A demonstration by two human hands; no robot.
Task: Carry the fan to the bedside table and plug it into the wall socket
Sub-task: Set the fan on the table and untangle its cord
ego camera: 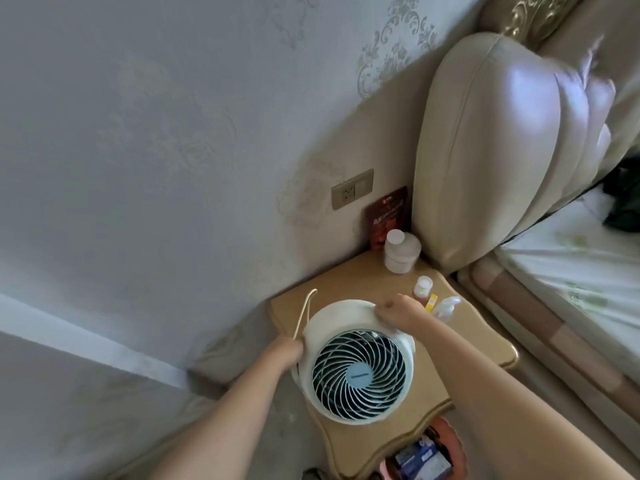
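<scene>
A round white fan (356,368) with a spiral grille stands on the tan bedside table (464,351), its face tilted up toward me. My left hand (289,349) grips the fan's left side together with its cream cord (304,313), which loops upward behind the fan. Over the top rim curls my right hand (398,311), holding the housing. The wall socket (351,192) sits in a beige plate on the wall above the table's back edge, with nothing plugged in. The plug itself is hidden.
At the table's back stand a white jar (401,252) and a dark red packet (386,216). Small bottles (424,287) and a spray bottle (446,308) sit right of the fan. A padded headboard (502,147) and mattress (571,265) lie to the right; a shelf below holds boxes (420,457).
</scene>
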